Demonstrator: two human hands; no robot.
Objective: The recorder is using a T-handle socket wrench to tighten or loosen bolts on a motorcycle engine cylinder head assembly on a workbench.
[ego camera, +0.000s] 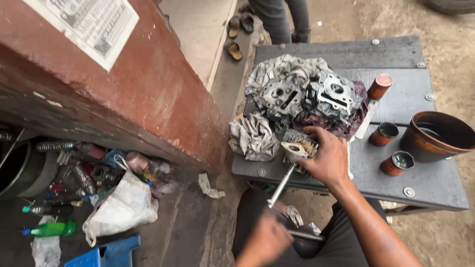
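Observation:
My right hand (326, 157) rests on a small grey metal engine part (296, 148) at the near edge of a dark metal table (425, 183), gripping it. My left hand (264, 242), blurred at the bottom, holds the handle end of a long metal tool (281, 187) whose tip meets the part. Two larger grey engine castings (282, 96) (334, 96) lie on rags behind.
Three rusty cans (380, 85) (384, 133) (397, 162) and a rusty bowl (435, 136) stand at the right. A crumpled rag (253, 137) lies left of the part. A red wall (148, 89) rises at left, with bottles, a white bag (121, 207) and clutter below. Another person's legs (279, 17) stand beyond.

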